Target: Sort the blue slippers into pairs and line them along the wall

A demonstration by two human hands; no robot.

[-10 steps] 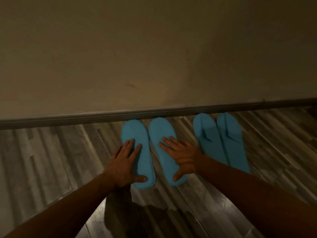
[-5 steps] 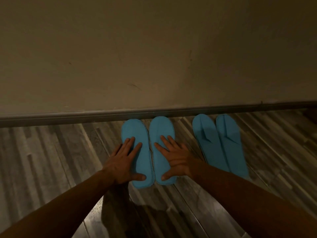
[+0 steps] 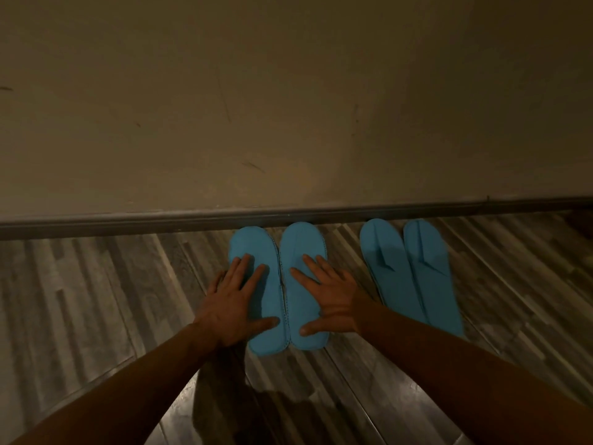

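Observation:
Two pairs of flat blue slippers lie on the wood floor with their toes at the baseboard (image 3: 128, 223). In the left pair, the left slipper (image 3: 253, 248) and the right slipper (image 3: 305, 242) touch along their inner edges. My left hand (image 3: 237, 303) lies flat on the left slipper, fingers spread. My right hand (image 3: 330, 297) presses flat on the right slipper, fingers spread. The second pair (image 3: 414, 274) lies side by side to the right, untouched, with my right forearm crossing over its heel end.
A plain beige wall (image 3: 288, 107) rises behind the baseboard. Grey wood-plank floor (image 3: 96, 300) stretches to the left and right of the slippers. My shadow falls on the floor between my arms.
The two slippers under my hands have slid together and now touch side by side. They have also moved a little closer to the baseboard.

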